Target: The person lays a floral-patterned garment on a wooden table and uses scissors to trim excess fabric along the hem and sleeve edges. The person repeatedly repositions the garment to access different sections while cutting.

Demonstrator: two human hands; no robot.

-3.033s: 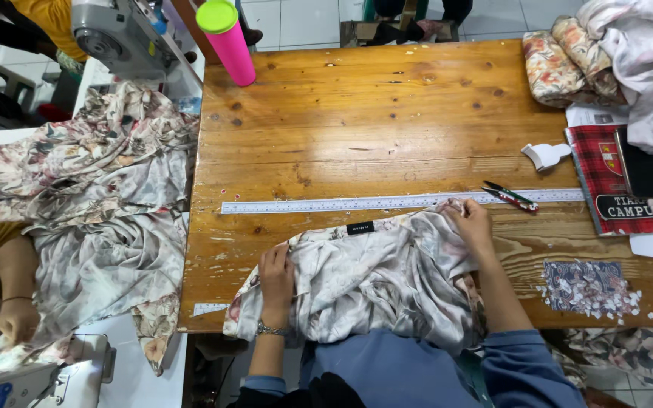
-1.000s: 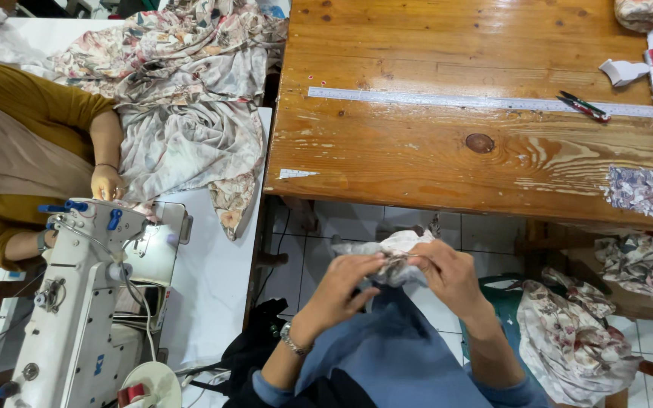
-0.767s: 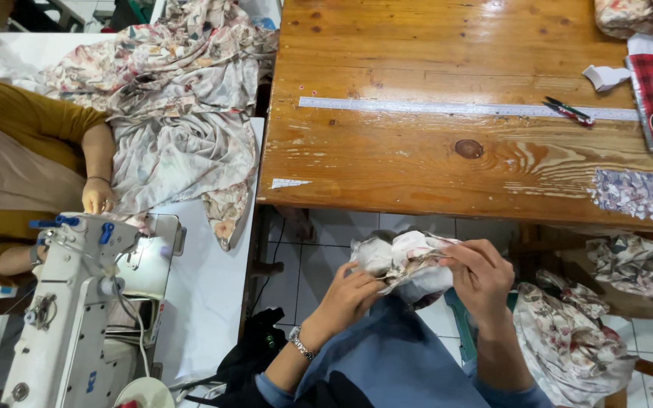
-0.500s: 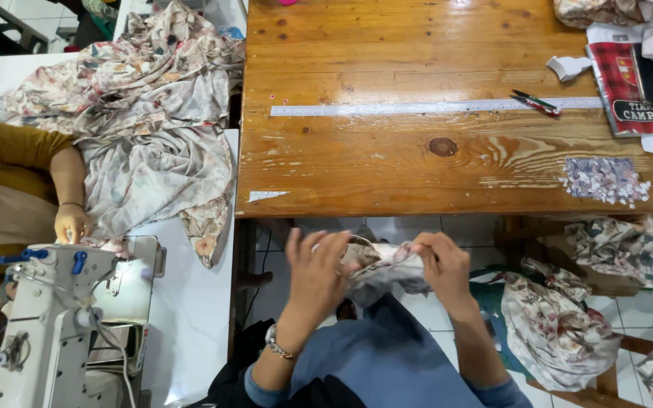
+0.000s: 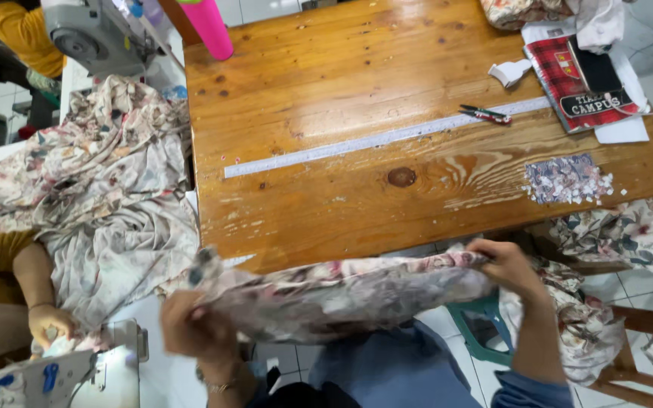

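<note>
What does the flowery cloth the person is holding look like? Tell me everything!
The flowery cloth is soft, thin-looking fabric, pale grey-cream with pink and dark blossoms. It is stretched out sideways in the air below the near edge of the wooden table, bunched and wrinkled, slightly blurred. The left hand pinches one end and the right hand the other. It sags over the person's blue lap.

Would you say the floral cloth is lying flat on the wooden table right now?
No, both hands hold the floral cloth stretched in the air below the wooden table.
</note>
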